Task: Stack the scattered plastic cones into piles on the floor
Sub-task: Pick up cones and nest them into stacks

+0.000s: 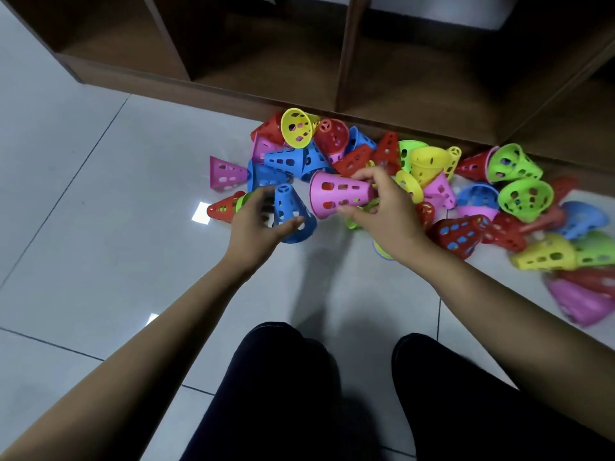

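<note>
Fingers (366, 176) of our right hand (387, 211) grip 1 holed pink cone (336, 194) at its tip; left hand (253, 227) flanks upright blue cone (289, 207), contact unclear.

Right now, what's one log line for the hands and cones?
left hand: at upright blue cone, grip unclear | right hand: holds pink cone sideways | other cones: scattered on floor

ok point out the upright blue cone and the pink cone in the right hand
upright blue cone (289, 205): head view, its side wall
held pink cone (336, 194): head view, middle of its side
</note>
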